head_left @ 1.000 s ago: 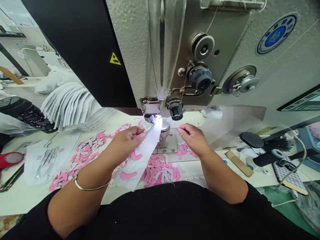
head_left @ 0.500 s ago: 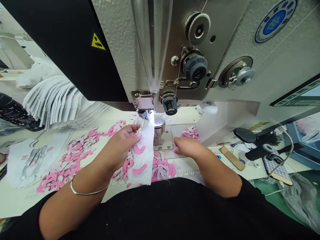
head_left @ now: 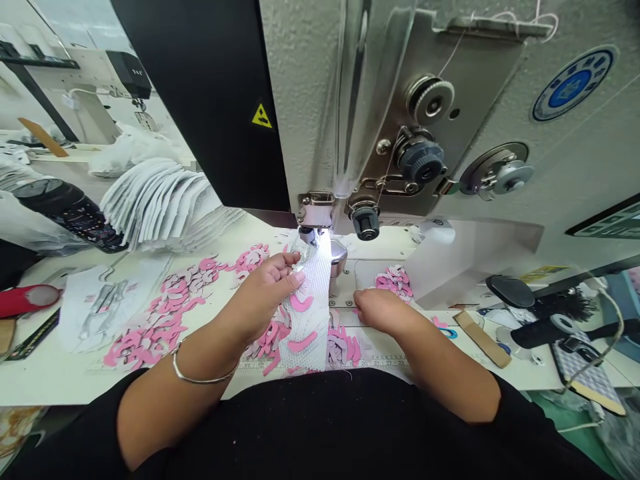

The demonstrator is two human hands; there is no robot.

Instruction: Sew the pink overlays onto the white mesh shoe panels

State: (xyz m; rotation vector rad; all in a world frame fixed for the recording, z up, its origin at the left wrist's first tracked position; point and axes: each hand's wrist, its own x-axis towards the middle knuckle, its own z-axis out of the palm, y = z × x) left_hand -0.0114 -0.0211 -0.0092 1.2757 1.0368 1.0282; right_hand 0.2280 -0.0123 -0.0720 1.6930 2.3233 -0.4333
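the sewing machine [head_left: 310,100] fills the upper view, its head tilted across it, above a pale counter [head_left: 60,390]. on the counter's left side stands a fanned stack of white pieces [head_left: 160,207]. the white mesh strip [head_left: 315,313] runs from under the lit needle area down towards the person's body; a second ago its lower end slanted left, and now it hangs nearly straight. the left hand [head_left: 265,287] has thumb and forefinger closed on the strip's left edge, just below the needle area, so the strip appears steadied by that hand alone. the right hand [head_left: 383,310] was raised beside the metal post [head_left: 337,259] a second ago; it is now down at the counter, fingers curled, just beside a small pink pile [head_left: 395,280], which suggests it is busy with the loose pieces. a larger pink heap [head_left: 170,313] spreads to the left, and two curved pink pieces [head_left: 303,343] lie on the strip.

the right fingertips are tucked out of sight; a bit of pink shows by them, but i cannot tell whether they grip it. glare washes out the strip's top end, and the needle is hard to make out.
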